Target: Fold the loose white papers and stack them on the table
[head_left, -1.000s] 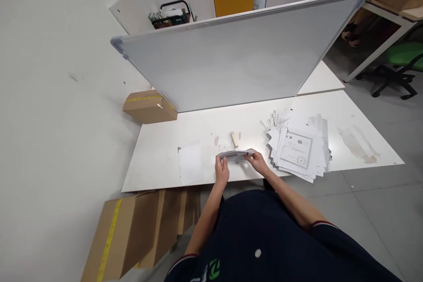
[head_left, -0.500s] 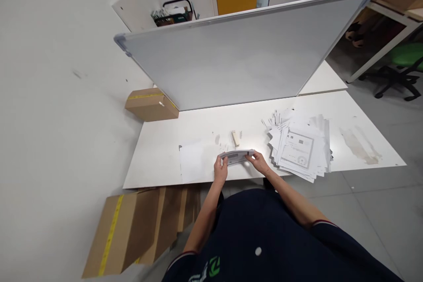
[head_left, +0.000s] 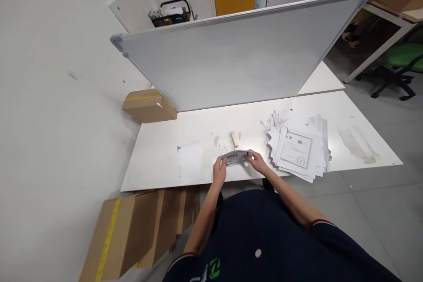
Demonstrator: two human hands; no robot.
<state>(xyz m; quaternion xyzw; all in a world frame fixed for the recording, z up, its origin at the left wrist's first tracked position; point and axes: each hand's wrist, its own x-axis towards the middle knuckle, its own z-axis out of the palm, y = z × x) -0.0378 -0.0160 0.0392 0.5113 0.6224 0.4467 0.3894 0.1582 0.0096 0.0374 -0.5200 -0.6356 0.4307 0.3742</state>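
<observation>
"White printed papers (head_left: 235,158) are bowing between the hands, aren't they?"

"Yes. The left hand (head_left: 219,170) is gripping one end, and the right hand (head_left: 258,163) is pinching the other."

"Where are they holding them?"

"They're holding them over the near part of the table (head_left: 150,158); whether the lower edge is touching it, I cannot tell."

"And what is lying around them?"

"A small cream oblong object (head_left: 234,139) is lying just beyond, an untidy pile of sheets (head_left: 295,150) is spreading to the right, and flat white paper (head_left: 191,164) is resting to the left."
</observation>
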